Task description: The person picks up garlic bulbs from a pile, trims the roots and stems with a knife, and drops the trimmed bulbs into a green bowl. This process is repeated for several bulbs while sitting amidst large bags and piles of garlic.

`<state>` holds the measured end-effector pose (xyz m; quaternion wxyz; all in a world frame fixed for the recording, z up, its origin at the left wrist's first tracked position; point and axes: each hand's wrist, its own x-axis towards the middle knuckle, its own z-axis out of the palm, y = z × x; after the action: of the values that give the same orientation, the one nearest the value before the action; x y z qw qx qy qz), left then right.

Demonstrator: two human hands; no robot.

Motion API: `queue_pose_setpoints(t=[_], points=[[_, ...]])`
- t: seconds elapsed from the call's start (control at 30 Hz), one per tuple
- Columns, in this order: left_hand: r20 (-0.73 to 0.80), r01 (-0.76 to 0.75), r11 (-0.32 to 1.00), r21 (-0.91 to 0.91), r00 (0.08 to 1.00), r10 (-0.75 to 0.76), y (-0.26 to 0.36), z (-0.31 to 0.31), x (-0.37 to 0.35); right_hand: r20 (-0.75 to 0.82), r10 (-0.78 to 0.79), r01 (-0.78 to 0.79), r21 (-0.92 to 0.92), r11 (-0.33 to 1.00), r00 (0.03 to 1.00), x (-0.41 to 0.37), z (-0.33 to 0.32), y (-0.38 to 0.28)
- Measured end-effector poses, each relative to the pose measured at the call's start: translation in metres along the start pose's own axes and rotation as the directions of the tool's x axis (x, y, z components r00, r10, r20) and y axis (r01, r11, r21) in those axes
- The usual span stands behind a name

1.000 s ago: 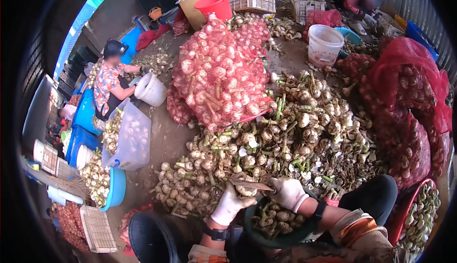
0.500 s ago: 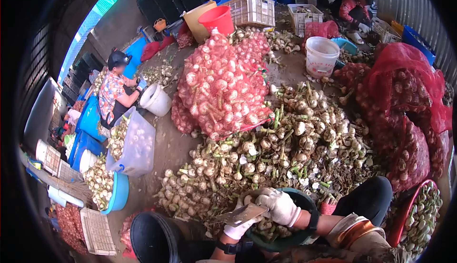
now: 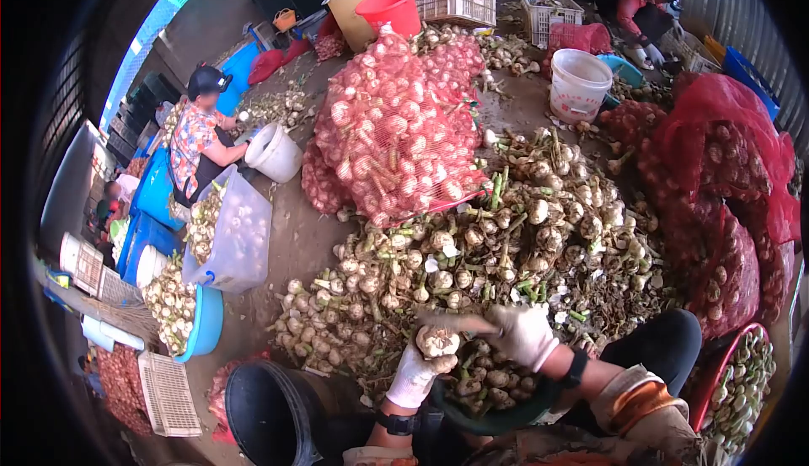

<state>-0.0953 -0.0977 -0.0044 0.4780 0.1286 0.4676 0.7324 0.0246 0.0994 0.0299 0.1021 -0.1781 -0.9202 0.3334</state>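
Garlic bulb [image 3: 438, 342] sits low centre in the head view, pinched by the left hand [image 3: 411, 377] over the basin [image 3: 497, 425], likely so cut bulbs drop in. The right hand [image 3: 527, 335] has its fingers wrapped round the knife [image 3: 451, 321], just above the bulb.

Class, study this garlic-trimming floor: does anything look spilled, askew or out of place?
Yes. The clear bin at left sits tilted by the blue tub. Cut stems and skins litter the floor around the loose garlic pile.
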Motion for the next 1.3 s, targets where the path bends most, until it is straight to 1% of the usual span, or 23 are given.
queue_pose_setpoints(t=[0.1,0.17,0.23,0.27,0.3,0.37,0.5,0.53,0.6,0.63,0.7,0.73,0.77,0.8,0.83,0.9,0.97,1.03,1.1,1.17,1.23,1.27,1.3], points=[[-0.007,-0.016,0.999,-0.041,1.000,0.015,-0.014,-0.006,0.001,0.011,-0.240,0.241,-0.022,0.970,0.971,-0.016,0.002,-0.008],[-0.042,-0.052,0.995,-0.084,0.998,0.049,-0.016,-0.004,0.002,0.055,-0.258,0.261,-0.071,0.963,0.965,-0.018,0.006,-0.003],[0.014,-0.177,0.970,0.167,0.984,0.177,-0.010,0.001,-0.001,0.059,-0.315,0.320,-0.097,0.943,0.947,-0.016,0.005,-0.005],[-0.035,-0.204,0.941,0.271,0.975,0.221,-0.012,0.006,-0.004,0.063,-0.319,0.324,-0.094,0.941,0.946,-0.017,0.005,-0.007],[-0.042,-0.202,0.941,0.270,0.974,0.222,-0.010,0.011,-0.006,0.080,-0.318,0.325,-0.117,0.938,0.945,-0.019,0.003,-0.011],[-0.220,-0.037,0.988,-0.153,0.975,0.002,-0.004,0.020,-0.006,0.110,-0.308,0.323,-0.167,0.932,0.945,-0.023,0.000,-0.016],[-0.120,-0.066,0.919,-0.389,0.993,0.021,-0.021,0.005,0.002,0.102,-0.330,0.343,-0.166,0.924,0.938,-0.023,0.005,-0.009],[-0.119,-0.067,0.920,-0.387,0.993,0.023,-0.024,0.004,0.001,0.100,-0.332,0.344,-0.167,0.924,0.938,-0.022,0.005,-0.008],[-0.300,-0.005,0.997,-0.074,0.954,-0.017,-0.009,0.025,-0.005,0.103,-0.320,0.335,-0.192,0.923,0.942,-0.021,0.005,-0.006],[-0.301,-0.001,0.997,-0.074,0.953,-0.021,-0.003,0.034,-0.009,0.104,-0.317,0.332,-0.188,0.924,0.943,-0.021,0.008,-0.003],[-0.294,-0.044,0.964,-0.262,0.955,-0.036,0.006,0.047,-0.013,-0.018,-0.361,0.353,-0.173,0.919,0.932,-0.020,0.016,0.004],[-0.296,-0.041,0.964,-0.261,0.954,-0.039,0.004,0.040,-0.014,0.018,-0.315,0.313,-0.177,0.933,0.949,-0.017,0.016,0.009],[-0.160,-0.008,0.994,-0.107,0.987,-0.009,0.000,0.028,-0.015,-0.008,-0.285,0.278,-0.205,0.938,0.958,-0.012,0.017,0.019],[-0.015,0.000,0.999,0.052,1.000,0.001,-0.001,0.022,-0.015,0.043,-0.061,0.070,-0.266,0.961,0.997,-0.004,0.023,0.036],[0.022,0.012,0.997,-0.079,1.000,-0.010,0.021,0.047,-0.022,0.071,0.168,-0.136,-0.333,0.933,0.983,0.003,0.027,0.053],[0.035,0.019,0.993,-0.117,0.999,-0.015,0.037,0.055,-0.028,-0.049,0.189,-0.195,-0.309,0.931,0.981,0.006,0.018,0.063],[-0.024,-0.042,0.999,0.022,0.999,0.042,0.033,0.039,-0.020,-0.100,0.003,-0.023,-0.201,0.979,0.995,-0.002,0.011,0.040],[0.002,0.047,0.998,0.052,0.999,-0.047,0.017,0.018,-0.015,-0.096,-0.106,0.098,-0.082,0.992,0.990,-0.013,0.005,0.013],[-0.028,0.045,0.992,0.119,0.999,-0.042,0.006,0.011,-0.014,0.022,-0.274,0.274,-0.027,0.961,0.962,-0.018,-0.002,-0.003],[0.077,-0.017,1.000,0.004,0.997,0.017,-0.005,0.003,-0.013,0.035,-0.302,0.303,0.001,0.953,0.953,-0.016,-0.004,-0.013],[-0.217,0.088,0.984,-0.157,0.969,-0.121,0.017,0.032,-0.018,0.136,-0.335,0.346,-0.067,0.936,0.932,-0.014,-0.002,-0.016],[-0.538,0.198,0.918,-0.343,0.760,-0.365,0.040,0.066,-0.006,0.144,-0.337,0.348,-0.058,0.936,0.930,-0.014,0.001,-0.015],[-0.543,0.197,0.917,-0.348,0.754,-0.368,0.027,0.046,-0.010,0.156,-0.331,0.349,-0.108,0.931,0.931,-0.014,0.005,-0.013]])
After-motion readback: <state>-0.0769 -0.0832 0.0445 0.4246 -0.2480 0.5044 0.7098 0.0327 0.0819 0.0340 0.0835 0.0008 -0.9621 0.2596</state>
